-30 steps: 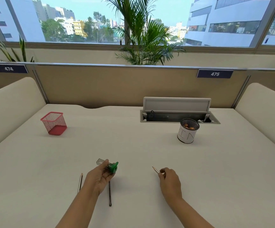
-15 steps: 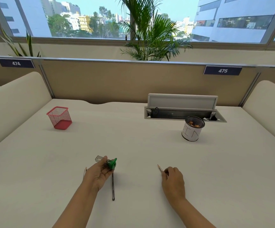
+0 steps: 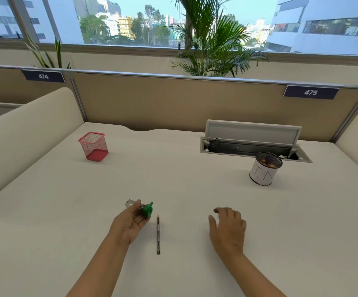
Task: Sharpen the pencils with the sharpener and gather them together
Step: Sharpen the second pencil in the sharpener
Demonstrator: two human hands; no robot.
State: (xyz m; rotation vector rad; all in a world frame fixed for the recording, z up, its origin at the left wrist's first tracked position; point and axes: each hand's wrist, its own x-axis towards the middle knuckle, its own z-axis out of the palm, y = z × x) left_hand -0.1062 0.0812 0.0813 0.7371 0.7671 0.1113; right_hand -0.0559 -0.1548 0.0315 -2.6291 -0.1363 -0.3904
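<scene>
Since the earlier frame, my right hand (image 3: 227,229) had let go of its pencil; that pencil no longer showed, and I could not tell where it lay. Fingers were relaxed and spread, hovering low over the desk (image 3: 195,168), holding nothing.

Item: left hand (image 3: 131,224), near centre, palm turned up, fingers curled round the sharpener (image 3: 141,209). Green cap pointed right, clear body stuck out far-left past the thumb.

Item: one dark pencil (image 3: 158,233), flat on the desk just right of the left hand, apart from it, tip pointing far. Earlier the left hand partly covered it; now it lay in full view. The second pencil seen at the left before was hidden behind my forearm.

Item: red mesh cup (image 3: 93,146), far left, upright.

Item: white can (image 3: 264,169) with dark mesh rim, far right, scraps inside.

Item: cable tray (image 3: 253,146), lid raised, just beyond the can.
</scene>
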